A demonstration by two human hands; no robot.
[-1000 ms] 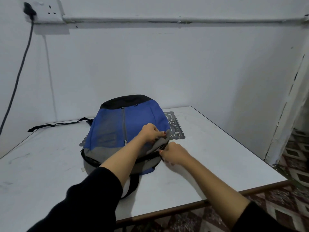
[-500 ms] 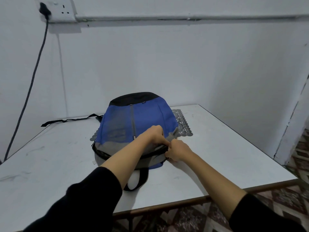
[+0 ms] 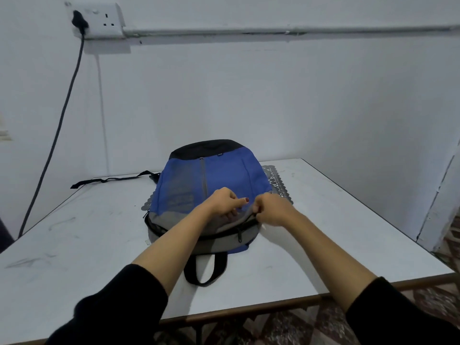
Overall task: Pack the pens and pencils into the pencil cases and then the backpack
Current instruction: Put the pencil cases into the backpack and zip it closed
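With no pens or cases in sight, I judge us at closing: my left hand [image 3: 225, 202] pinches the backpack [image 3: 224, 178] by its grey flap [image 3: 240, 219], my right hand [image 3: 272, 210] grips its zip [image 3: 254, 214].

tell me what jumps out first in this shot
A blue backpack lying flat in the middle of the white table draws the eye first. On its near grey edge the left hand pinches the fabric, and the right hand grips at the zip line beside it. At upper left, a dark cable hangs from a wall socket.
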